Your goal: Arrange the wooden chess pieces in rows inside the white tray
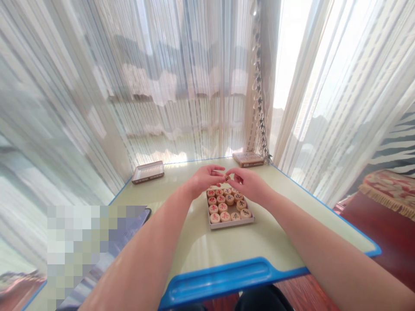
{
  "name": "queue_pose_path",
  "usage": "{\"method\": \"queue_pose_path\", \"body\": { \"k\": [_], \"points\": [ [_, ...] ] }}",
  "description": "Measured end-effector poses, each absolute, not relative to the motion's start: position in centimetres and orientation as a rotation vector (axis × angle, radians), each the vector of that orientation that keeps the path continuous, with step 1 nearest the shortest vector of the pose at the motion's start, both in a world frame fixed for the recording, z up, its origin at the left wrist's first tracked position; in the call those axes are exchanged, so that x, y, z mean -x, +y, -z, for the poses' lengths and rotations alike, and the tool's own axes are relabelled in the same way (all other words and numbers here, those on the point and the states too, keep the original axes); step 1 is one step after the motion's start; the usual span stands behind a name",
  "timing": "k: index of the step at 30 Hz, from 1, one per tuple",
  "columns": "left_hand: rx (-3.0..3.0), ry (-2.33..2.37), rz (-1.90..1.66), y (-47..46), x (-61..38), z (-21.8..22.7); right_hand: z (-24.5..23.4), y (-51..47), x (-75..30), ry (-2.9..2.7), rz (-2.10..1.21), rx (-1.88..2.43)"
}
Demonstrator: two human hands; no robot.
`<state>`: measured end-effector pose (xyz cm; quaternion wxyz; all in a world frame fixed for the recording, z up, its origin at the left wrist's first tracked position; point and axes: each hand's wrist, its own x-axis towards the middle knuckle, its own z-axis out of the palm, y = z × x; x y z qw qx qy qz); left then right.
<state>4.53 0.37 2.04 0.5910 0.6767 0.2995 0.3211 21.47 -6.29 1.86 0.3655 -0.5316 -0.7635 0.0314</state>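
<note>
Over the far side of a shallow box, my right hand pinches a small round Chinese chess piece between thumb and index finger. My left hand comes close from the other side, its fingers stretched apart and the tips at the piece; whether they touch it I cannot tell. Below them lies the open box, holding rows of round wooden pieces. Red-marked pieces fill its left part and black-marked pieces its right part, with a gap among them. My hands hide some of the far row.
A shallow box part lies at the table's far left, and a flat patterned box at its far right. The pale table has a blue rim. Striped curtains hang behind, and a pixelated patch covers the left side.
</note>
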Motion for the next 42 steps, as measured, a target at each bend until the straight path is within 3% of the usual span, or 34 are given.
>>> {"method": "queue_pose_path", "body": {
  "k": [42],
  "points": [
    [-1.42,0.688,-0.54,-0.6,-4.4,-2.4,-3.5,-7.6,-21.7,-2.05,-0.161,1.402]
  ]
}}
